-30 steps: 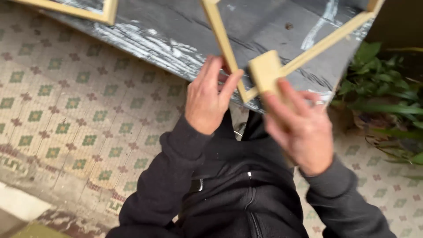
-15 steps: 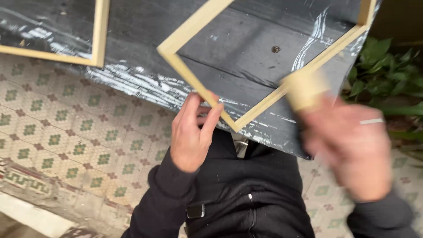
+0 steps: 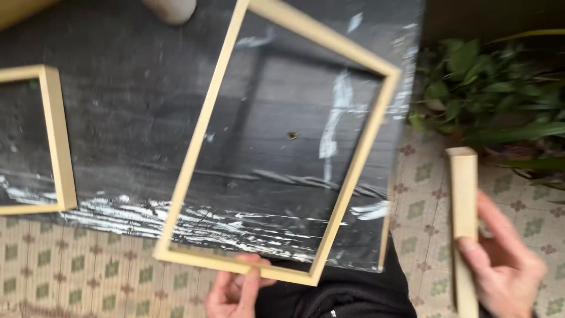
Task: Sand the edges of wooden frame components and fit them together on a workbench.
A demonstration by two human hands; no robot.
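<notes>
Two pale wooden frames lie on the black tabletop (image 3: 118, 118), and the larger frame (image 3: 200, 135) is the one in hand. It rests flat on the boards, its long axis running from the near table edge up and to the right, so its far short side points toward the table's back right corner. The near short side overhangs the table edge a little, which lets the left hand (image 3: 235, 291) pinch it there: thumb on top of the rail, fingers closed under it, seemingly to steady the frame against the table. The right hand (image 3: 506, 271) is off to the right, over the tiled floor (image 3: 424, 194), closed around the lower part of a wooden block (image 3: 464, 206). The block stands nearly upright in the grip, its free end pointing away from the person, well apart from the frame. The smaller frame (image 3: 56, 135) lies at the left of the table, clear of both hands. White paint smears streak the table's near edge. Green plants (image 3: 488, 94) grow beyond the right corner, and a pale rounded thing (image 3: 170, 9), cut off by the picture's edge, sits at the table's far side.
</notes>
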